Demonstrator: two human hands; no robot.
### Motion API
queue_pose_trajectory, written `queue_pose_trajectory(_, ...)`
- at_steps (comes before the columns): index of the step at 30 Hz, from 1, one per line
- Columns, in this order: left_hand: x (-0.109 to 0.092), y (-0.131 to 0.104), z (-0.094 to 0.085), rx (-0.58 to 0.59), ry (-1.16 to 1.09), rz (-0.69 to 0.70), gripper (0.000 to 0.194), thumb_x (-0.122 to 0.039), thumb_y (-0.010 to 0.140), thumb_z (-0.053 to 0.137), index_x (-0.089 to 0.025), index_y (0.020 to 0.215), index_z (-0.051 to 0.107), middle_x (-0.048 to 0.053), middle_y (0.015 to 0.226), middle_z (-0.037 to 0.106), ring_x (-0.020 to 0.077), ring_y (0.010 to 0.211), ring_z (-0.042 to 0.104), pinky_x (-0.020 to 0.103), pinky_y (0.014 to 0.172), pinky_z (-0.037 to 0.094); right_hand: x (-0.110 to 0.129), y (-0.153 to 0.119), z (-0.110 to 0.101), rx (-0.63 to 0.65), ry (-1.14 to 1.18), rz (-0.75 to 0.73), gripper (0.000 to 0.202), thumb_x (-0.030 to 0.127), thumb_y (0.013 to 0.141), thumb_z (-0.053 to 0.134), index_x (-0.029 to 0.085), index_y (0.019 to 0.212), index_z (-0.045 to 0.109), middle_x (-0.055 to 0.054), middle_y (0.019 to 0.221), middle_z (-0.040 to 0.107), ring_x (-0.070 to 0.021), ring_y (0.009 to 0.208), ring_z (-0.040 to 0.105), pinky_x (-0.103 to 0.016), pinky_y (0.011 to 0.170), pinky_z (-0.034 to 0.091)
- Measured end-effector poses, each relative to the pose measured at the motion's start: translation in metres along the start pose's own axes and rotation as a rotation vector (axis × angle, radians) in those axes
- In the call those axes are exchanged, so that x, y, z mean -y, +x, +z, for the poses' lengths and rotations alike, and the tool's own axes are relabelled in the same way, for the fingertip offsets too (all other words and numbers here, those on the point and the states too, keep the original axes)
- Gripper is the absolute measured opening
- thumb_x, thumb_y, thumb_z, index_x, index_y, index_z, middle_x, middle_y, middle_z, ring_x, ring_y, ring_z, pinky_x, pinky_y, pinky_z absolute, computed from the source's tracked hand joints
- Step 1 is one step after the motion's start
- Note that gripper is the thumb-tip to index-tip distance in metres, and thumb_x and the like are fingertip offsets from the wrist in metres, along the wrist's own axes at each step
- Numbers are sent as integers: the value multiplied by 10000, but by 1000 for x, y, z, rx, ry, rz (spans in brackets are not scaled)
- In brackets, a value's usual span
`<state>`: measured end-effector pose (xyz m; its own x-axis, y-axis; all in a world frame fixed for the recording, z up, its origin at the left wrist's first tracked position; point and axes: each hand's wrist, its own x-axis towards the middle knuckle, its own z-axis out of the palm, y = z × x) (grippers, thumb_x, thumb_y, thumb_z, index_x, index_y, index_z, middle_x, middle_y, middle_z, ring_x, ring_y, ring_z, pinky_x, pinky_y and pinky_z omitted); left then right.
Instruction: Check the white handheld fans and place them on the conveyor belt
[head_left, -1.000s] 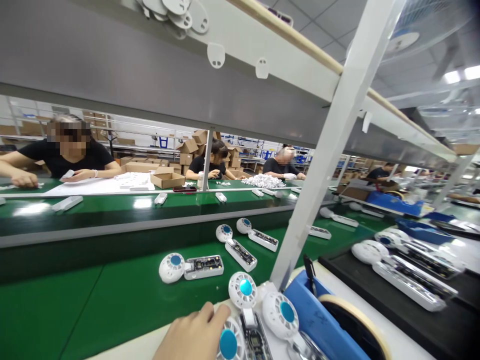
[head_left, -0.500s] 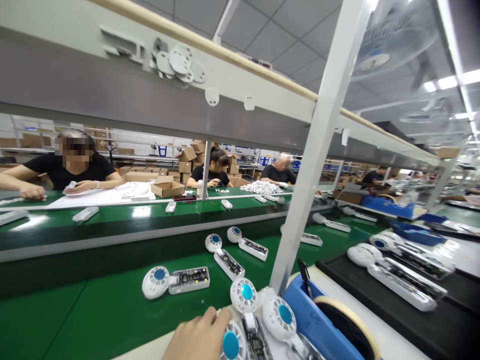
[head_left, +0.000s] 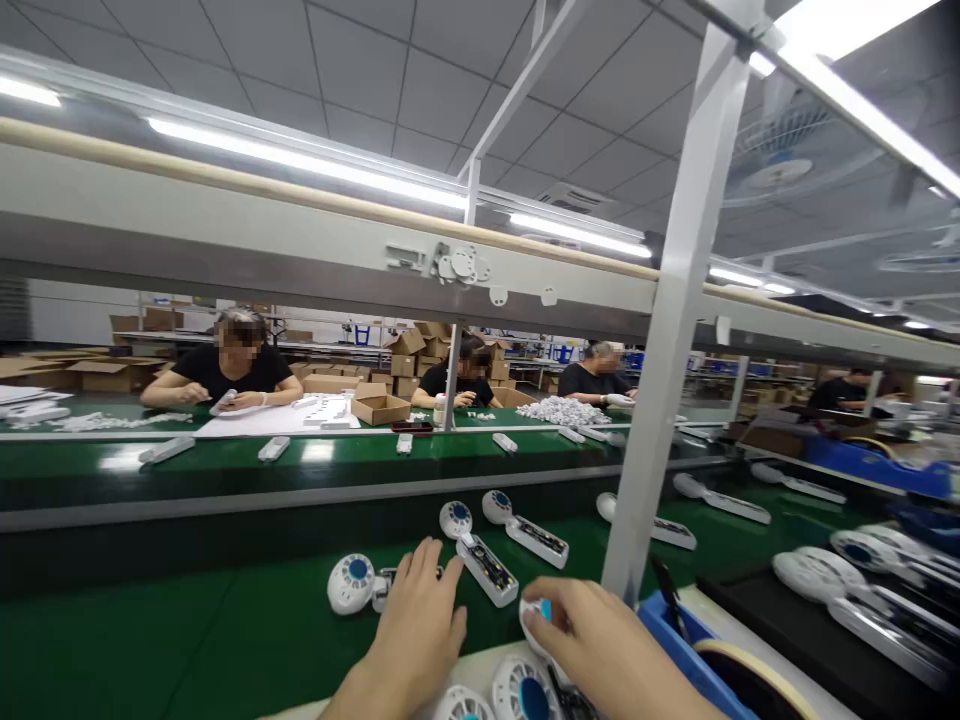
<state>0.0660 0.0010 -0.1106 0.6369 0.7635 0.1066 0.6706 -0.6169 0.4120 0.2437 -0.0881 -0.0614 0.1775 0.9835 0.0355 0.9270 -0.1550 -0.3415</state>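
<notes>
Left hand: lower centre of the frame, palm down, fingers extended and slightly parted, not closed on anything; contact with what lay beneath could not be told.

Left-lying fan: white handheld type, round head just left of that hand, long axis nearly level across the frame, handle running right and partly hidden behind the fingers. The left hand was the nearer.

Middle fan: open handle with circuitry showing, just right of the left fingertips; long axis from upper left to lower right, head uppermost, placed between the two hands.

Far fan: similar slant, just beyond the middle one.

Right hand: thumb and fingers closed on the round head of a gripped fan, at the near edge of the belt; the handle's direction was obscured.

Front fan heads: lower edge of the frame, below the right hand, cut by the border.

Surface: green conveyor belt; to the right, a blue bin with a tape roll, and a black mat bearing further fans.

Room: white post right of centre; three co-workers seated opposite, others farther right; heap of small white parts; open carton; strip lights above.
</notes>
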Motion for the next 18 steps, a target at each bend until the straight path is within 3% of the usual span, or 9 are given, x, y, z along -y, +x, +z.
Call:
queue_pose_trajectory(2, 18, 7, 6, 11, 101, -17, 662, -204, 866, 552, -206, 1468, 276, 139, 1587, 171, 354, 1458, 60, 590, 1160, 75, 11, 38, 11, 45, -41, 14, 322, 361, 898, 555, 183, 1161, 607, -86, 1122, 659, -252, 1037, 604, -429, 872, 477)
queue_pose_trajectory(3, 27, 11, 10, 30, 142, -25, 710, -201, 849, 595, -226, 1473, 257, 128, 1588, 174, 359, 1455, 66, 619, 1153, 59, 15, 57, 19, 73, -74, 28, 321, 339, 887, 592, 159, 1152, 599, -97, 1200, 620, -263, 1099, 575, -476, 930, 456)
queue_pose_trajectory(5, 41, 17, 16, 62, 203, -56, 698, -224, 853, 620, -251, 1461, 279, 117, 1545, 291, 364, 1423, 205, 665, 1129, 110, 24, 92, 38, 143, -136, 65, 291, 299, 868, 636, 153, 1118, 609, -95, 1263, 583, -279, 1159, 541, -527, 980, 429)
queue_pose_trajectory(8, 52, 21, 14, 72, 230, -84, 638, -243, 832, 658, -256, 1408, 384, 111, 1423, 455, 360, 1313, 400, 668, 1068, 275, 34, 127, 61, 236, -171, 108, 289, 256, 864, 650, 164, 1134, 606, -89, 1279, 576, -275, 1152, 554, -508, 953, 471)
queue_pose_trajectory(11, 53, 18, -8, -68, 180, -89, 584, -260, 860, 617, -262, 1396, 386, 105, 1402, 449, 339, 1260, 444, 595, 1003, 390, 39, 144, 74, 279, -138, 152, 307, 253, 873, 643, 166, 1162, 588, -88, 1250, 592, -254, 1085, 599, -457, 881, 529)
queue_pose_trajectory(13, 54, 13, -31, -227, 121, -99, 488, -261, 928, 492, -248, 1396, 355, 100, 1398, 429, 289, 1225, 468, 506, 972, 434, 39, 149, 76, 299, -88, 181, 274, 262, 880, 635, 156, 1130, 601, -76, 1155, 639, -230, 1002, 637, -430, 840, 548)
queue_pose_trajectory(15, 58, 6, -57, -335, 72, -119, 371, -238, 944, 438, -216, 1313, 420, 81, 1310, 482, 225, 1105, 537, 409, 898, 478, 40, 152, 73, 306, -9, 196, 224, 266, 883, 631, 145, 1072, 621, -62, 1074, 664, -212, 946, 650, -415, 819, 552)
queue_pose_trajectory(18, 67, -7, -91, -353, 83, -204, 252, -210, 857, 557, -167, 1104, 535, 65, 1122, 568, 186, 894, 589, 353, 767, 502, 44, 154, 62, 297, 193, 182, 181, 259, 887, 626, 140, 1023, 627, -53, 1041, 661, -192, 898, 649, -378, 767, 562)
